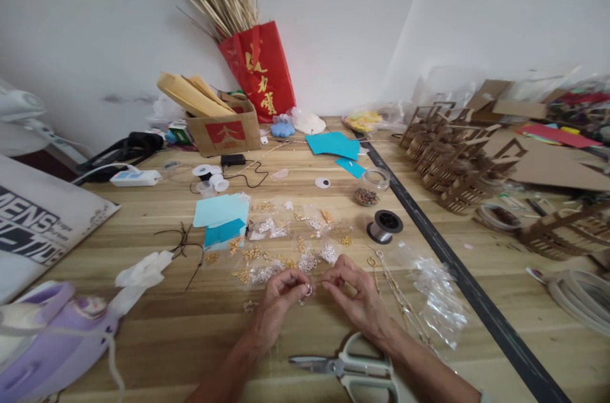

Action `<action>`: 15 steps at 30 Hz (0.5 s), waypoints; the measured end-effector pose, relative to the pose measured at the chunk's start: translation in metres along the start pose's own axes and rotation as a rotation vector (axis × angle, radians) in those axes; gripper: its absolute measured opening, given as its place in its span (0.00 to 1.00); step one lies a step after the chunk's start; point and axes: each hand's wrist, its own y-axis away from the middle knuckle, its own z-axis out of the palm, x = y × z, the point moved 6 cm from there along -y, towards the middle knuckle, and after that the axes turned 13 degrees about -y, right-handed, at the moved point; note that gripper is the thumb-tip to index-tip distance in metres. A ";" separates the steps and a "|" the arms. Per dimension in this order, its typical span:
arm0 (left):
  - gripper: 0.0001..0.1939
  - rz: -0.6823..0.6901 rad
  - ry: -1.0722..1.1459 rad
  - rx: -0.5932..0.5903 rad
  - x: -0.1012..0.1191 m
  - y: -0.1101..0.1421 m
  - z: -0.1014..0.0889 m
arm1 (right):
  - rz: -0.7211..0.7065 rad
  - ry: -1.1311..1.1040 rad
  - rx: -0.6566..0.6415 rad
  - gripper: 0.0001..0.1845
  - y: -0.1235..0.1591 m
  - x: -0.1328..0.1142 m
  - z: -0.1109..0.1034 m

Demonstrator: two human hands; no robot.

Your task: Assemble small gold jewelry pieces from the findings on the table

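Note:
Between the thumb and forefinger of my left hand (281, 304) is a small silvery beaded piece (309, 290). Just to the right, my right hand (355, 295) has its thumb and fingertips pinched together; anything between them is too fine to make out. The hands are a short gap apart, above the wooden table. Beyond my fingers lie silver beads (307, 261) and gold beads (251, 254) in small heaps and clear bags. Scissors (347, 366) with pale handles lie below my right hand, blades slightly parted. Thin chains (400, 295) run along beside my right forearm.
A wire spool (385, 226) and a jar of beads (369, 190) stand beyond my right hand. Clear plastic bags (436, 288) lie right. Blue cards (223, 218) are left of the beads. Small wooden baskets (457, 161) crowd the right; a purple shoe (61, 339) sits left.

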 end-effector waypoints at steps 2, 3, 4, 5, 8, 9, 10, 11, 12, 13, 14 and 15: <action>0.03 0.000 -0.001 -0.006 0.000 0.000 0.001 | -0.038 0.022 -0.002 0.05 0.000 -0.003 0.000; 0.03 0.000 -0.004 -0.006 0.001 0.000 0.001 | -0.055 0.033 -0.002 0.05 0.000 -0.004 0.000; 0.03 -0.001 -0.009 -0.005 0.001 0.001 0.001 | -0.071 0.046 -0.003 0.05 0.001 -0.005 0.000; 0.03 -0.001 -0.014 -0.005 0.001 0.001 0.001 | -0.086 0.059 -0.005 0.05 0.001 -0.006 0.000; 0.03 -0.007 -0.023 -0.009 0.002 0.001 0.001 | -0.124 0.090 -0.001 0.05 0.002 -0.008 -0.001; 0.04 -0.011 -0.025 -0.009 0.003 0.001 0.001 | -0.132 0.099 0.001 0.06 0.002 -0.009 -0.001; 0.04 -0.014 -0.025 -0.008 0.003 0.001 0.001 | -0.138 0.107 0.001 0.06 0.003 -0.009 -0.001; 0.04 -0.017 -0.022 -0.006 0.004 0.001 0.001 | -0.143 0.115 0.001 0.06 0.003 -0.010 -0.001; 0.04 -0.017 -0.017 -0.005 0.004 0.001 0.001 | -0.151 0.127 0.003 0.06 0.004 -0.010 -0.002; 0.04 -0.015 -0.012 -0.005 0.004 0.001 0.001 | -0.158 0.141 0.001 0.06 0.004 -0.012 -0.002; 0.05 -0.011 -0.008 -0.008 0.004 0.001 0.001 | -0.165 0.158 -0.004 0.06 0.005 -0.013 -0.001; 0.05 -0.006 -0.006 -0.009 0.004 0.001 0.001 | -0.173 0.180 -0.012 0.06 0.005 -0.014 -0.001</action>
